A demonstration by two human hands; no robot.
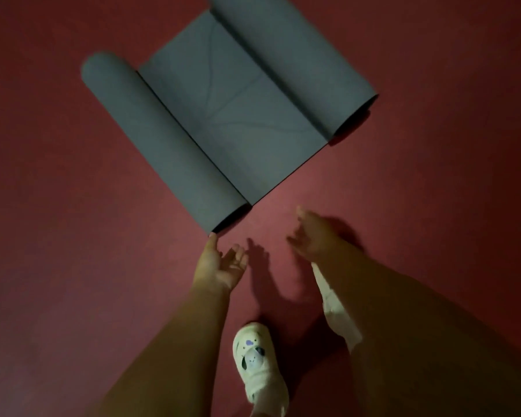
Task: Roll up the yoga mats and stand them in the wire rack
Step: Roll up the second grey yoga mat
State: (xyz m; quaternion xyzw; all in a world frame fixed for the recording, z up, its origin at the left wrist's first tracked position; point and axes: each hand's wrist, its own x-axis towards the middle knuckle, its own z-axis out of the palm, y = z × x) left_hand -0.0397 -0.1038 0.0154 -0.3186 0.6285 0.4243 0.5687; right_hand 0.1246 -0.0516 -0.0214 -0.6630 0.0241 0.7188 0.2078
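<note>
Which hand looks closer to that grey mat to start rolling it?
Probably the left. The left hand is open, a fingertip at the end of the yoga mat's nearer roll. The right hand, also open, hangs over bare floor, apart from the mat.

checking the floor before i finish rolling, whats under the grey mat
The grey yoga mat lies directly on the red floor, which shows all around it. Anything beneath the flat middle or the two rolled ends is covered.

Bare red floor [73, 281] is lying open along the left, right and lower frame, while the grey yoga mat [223, 115], curled at both ends, is filling the upper centre and a white shoe [259, 365] is occupying the bottom centre.
</note>
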